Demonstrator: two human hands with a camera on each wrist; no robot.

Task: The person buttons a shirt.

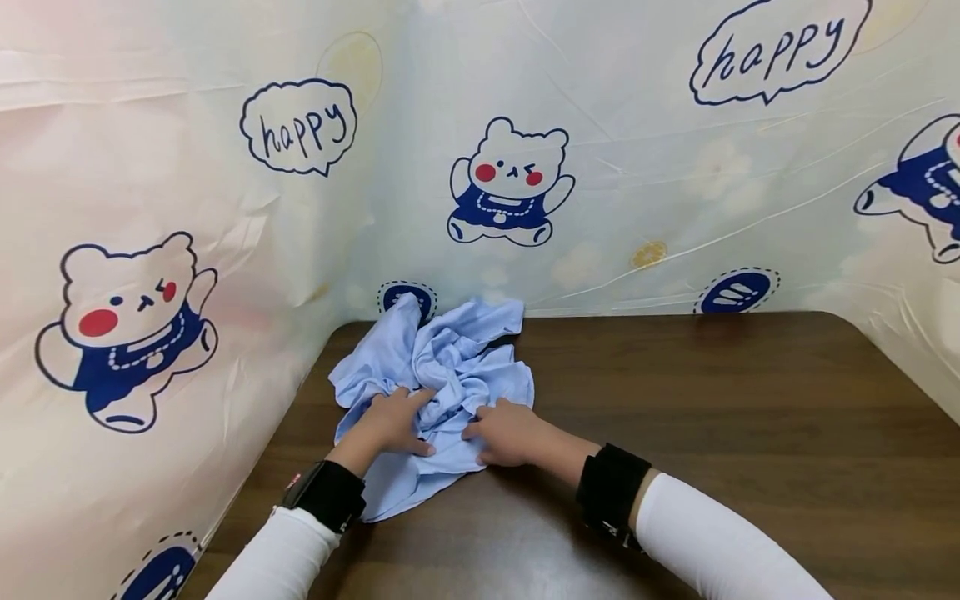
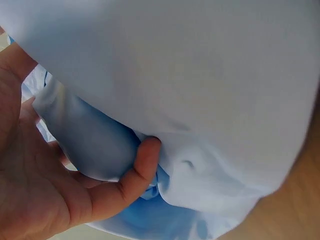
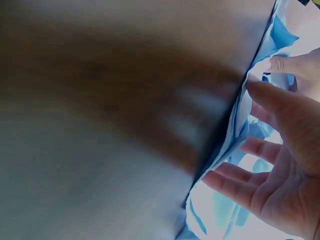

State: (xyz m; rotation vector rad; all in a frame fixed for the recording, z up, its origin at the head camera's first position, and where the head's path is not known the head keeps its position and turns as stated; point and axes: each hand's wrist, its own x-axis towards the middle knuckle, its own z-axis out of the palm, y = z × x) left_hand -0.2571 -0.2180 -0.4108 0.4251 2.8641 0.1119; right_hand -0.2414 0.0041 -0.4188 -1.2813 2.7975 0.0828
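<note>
A crumpled light blue cloth [image 1: 378,362] lies in loose folds on the left part of the table; its folds hide whether it is a garment. My left hand [image 1: 392,423] rests on its near left side with the fingers spread. In the left wrist view, the thumb of that left hand [image 2: 55,190] touches a fold of the cloth [image 2: 215,110], and the other fingertips are partly hidden. At the cloth's near right edge is my right hand [image 1: 512,432]. The right wrist view shows the right hand [image 3: 285,175] with its fingers apart and loosely bent, touching the cloth's edge.
The dark brown wooden table [image 1: 697,408] extends to the right, with rounded far corners. Behind and to the left hangs a pale curtain [image 1: 637,175] printed with bears and lettering. The cloth's far end reaches the table's back edge. Black bands [image 1: 613,492] circle both wrists.
</note>
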